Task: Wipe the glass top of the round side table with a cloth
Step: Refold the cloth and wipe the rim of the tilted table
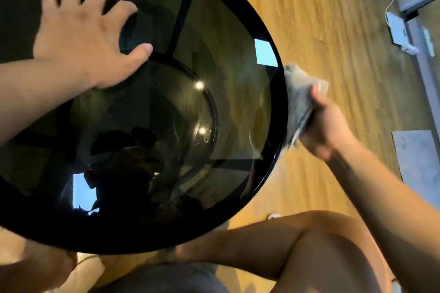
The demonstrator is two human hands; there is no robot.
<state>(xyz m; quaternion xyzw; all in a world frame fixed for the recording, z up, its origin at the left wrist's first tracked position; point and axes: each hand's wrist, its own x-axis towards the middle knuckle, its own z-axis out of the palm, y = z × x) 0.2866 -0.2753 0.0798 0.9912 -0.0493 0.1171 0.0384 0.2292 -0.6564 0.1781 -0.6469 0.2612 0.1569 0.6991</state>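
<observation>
A: Fingers [126,10] of the left hand [83,31] are spreading wide, slightly bent, tips pressing down on the dark glass worktop [214,59]. Holding nothing.
B: Where on it?
A: Far-left part of the glass. The forearm is coming in from the left edge of the view, and the thumb is pointing toward the middle.
B: Right hand?
A: Right hand [326,123] is gripping a grey cloth [297,93], bunched up, thumb pressing on top. The other fingers are hiding under the cloth.
B: Cloth on the glass?
A: Not on the flat top. It is sitting at the right side of the worktop, against the black rim [278,102], with most of it sticking out over the wooden floor [321,19].
B: Touching the rim for sure?
A: Looking like it, since the cloth's edge is overlapping the rim line. Motion blur is softening it, though.
B: Glass?
A: Reflecting a lot: two small round lights [199,85], a pale blue rectangle [265,52] near the right rim, another at lower left, and a dark silhouette of the person. Black frame bars are showing through the glass.
B: Anything else?
A: A bare knee [309,240] is bending in just below the worktop at lower right. A white box with a cable [397,28] is lying on the floor at upper right, well apart from the worktop. A grey mat [414,157] is lying at the right edge of the view.
</observation>
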